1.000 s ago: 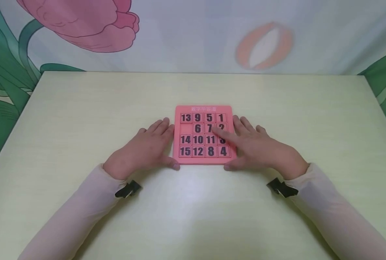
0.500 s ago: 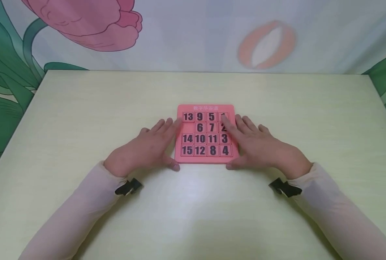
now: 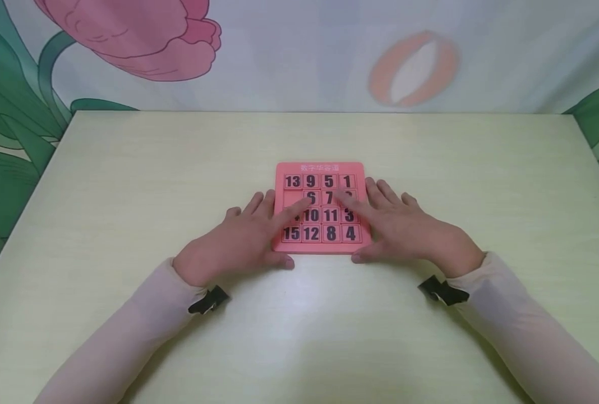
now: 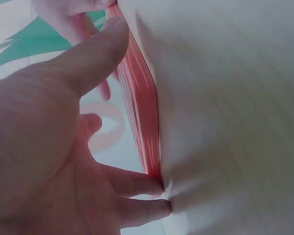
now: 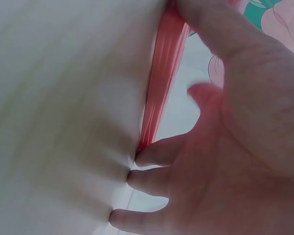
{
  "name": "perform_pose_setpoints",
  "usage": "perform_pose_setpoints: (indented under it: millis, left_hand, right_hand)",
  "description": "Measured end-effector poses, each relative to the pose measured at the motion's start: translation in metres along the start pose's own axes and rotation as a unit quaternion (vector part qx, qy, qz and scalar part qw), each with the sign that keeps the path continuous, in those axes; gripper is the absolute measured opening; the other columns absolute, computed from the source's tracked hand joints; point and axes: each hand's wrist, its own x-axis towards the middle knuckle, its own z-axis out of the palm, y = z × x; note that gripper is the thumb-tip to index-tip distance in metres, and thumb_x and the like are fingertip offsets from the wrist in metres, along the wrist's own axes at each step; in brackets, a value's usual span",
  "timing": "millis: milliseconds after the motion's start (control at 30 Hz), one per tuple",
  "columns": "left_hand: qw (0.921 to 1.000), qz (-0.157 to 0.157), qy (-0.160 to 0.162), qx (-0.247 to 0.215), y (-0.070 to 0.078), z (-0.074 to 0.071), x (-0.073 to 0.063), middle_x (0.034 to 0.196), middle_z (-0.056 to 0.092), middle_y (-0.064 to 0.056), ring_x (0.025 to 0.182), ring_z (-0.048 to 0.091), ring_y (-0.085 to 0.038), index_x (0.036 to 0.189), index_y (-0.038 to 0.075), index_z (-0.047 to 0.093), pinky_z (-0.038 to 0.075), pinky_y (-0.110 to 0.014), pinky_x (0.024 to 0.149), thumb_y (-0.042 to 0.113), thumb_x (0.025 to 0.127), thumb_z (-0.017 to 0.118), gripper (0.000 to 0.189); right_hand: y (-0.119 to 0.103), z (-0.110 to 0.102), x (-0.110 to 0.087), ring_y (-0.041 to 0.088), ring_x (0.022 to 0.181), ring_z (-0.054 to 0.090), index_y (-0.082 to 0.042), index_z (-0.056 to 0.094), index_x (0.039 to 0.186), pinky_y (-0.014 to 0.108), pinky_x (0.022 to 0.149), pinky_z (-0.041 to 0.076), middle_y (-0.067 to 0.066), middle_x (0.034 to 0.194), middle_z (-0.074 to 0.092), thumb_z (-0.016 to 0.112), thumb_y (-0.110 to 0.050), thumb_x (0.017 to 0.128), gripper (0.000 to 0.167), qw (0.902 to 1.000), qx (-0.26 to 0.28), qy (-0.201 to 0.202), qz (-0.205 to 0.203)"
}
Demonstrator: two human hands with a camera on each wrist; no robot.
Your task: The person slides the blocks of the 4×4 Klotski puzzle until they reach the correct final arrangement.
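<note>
A pink number slide puzzle (image 3: 321, 248) lies flat on the table in the head view. Its vacant square (image 3: 293, 197) is in the second row's left column. The left hand (image 3: 234, 241) lies along the puzzle's left side, thumb by its near corner. Its index finger reaches over the board to the 6 tile (image 3: 311, 194), partly covering 14. On the other side, the right hand (image 3: 405, 230) has its thumb at the near right corner, and its index fingertip is at the 7 tile (image 3: 329, 198), across 2. Both hands' other fingers are extended beside the red side wall (image 4: 144, 107). Fingertip contact with tiles is unclear.
The pale table (image 3: 299, 325) extends around the puzzle. A printed curtain (image 3: 289, 56) with a pink flower hangs behind its far edge. Black clips (image 3: 443, 290) are on both sleeve cuffs.
The left hand has shifted right, its index finger now over the tiles. The right index finger moved from 7 up to 1, then back down to 7. Tile order looks the same.
</note>
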Motion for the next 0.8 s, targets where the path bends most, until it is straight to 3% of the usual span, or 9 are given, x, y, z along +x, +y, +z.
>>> perform_pose_setpoints:
  millis: [167,400,600,800]
  left_hand:
    - [1.0,0.001,0.003,-0.003,-0.002,-0.002,0.0,0.165,0.012,-0.025,0.149,0.014,-0.047,0.164,0.031,0.0,0.028,-0.065,0.109,0.061,0.087,0.071,0.109]
    - [0.9997,-0.001,0.005,-0.025,-0.015,-0.008,-0.002,0.166,0.02,-0.015,0.15,0.02,-0.037,0.164,0.023,0.001,0.03,-0.064,0.109,0.053,0.087,0.075,0.111]
    - [0.9985,0.002,0.009,-0.054,-0.028,-0.013,-0.004,0.167,0.021,-0.009,0.15,0.02,-0.032,0.164,0.011,0.01,0.023,-0.064,0.113,0.047,0.088,0.077,0.108]
    - [0.9979,0.009,0.016,-0.062,-0.032,-0.013,-0.001,0.166,0.022,-0.007,0.15,0.022,-0.032,0.164,0.013,0.014,0.022,-0.063,0.113,0.051,0.087,0.077,0.106]
  right_hand:
    - [-0.002,-0.001,-0.002,0.055,0.147,-0.003,-0.042,0.018,0.161,0.076,0.108,0.01,0.031,0.164,-0.002,0.073,-0.055,0.088,0.093,0.9997,-0.018,-0.007,-0.018]
    - [-0.005,-0.004,-0.001,0.051,0.148,-0.004,-0.034,-0.01,0.162,0.074,0.11,0.007,0.03,0.163,-0.003,0.076,-0.055,0.086,0.116,0.9999,0.002,0.003,-0.011]
    - [-0.003,-0.005,0.002,0.048,0.15,-0.001,-0.032,-0.009,0.162,0.073,0.11,0.011,0.026,0.165,0.0,0.082,-0.051,0.081,0.123,1.0,0.005,0.003,-0.004]
    - [0.004,-0.002,0.001,0.046,0.151,0.0,-0.03,-0.005,0.164,0.072,0.111,0.01,0.022,0.167,0.001,0.081,-0.054,0.081,0.121,0.9998,0.017,0.01,-0.005]
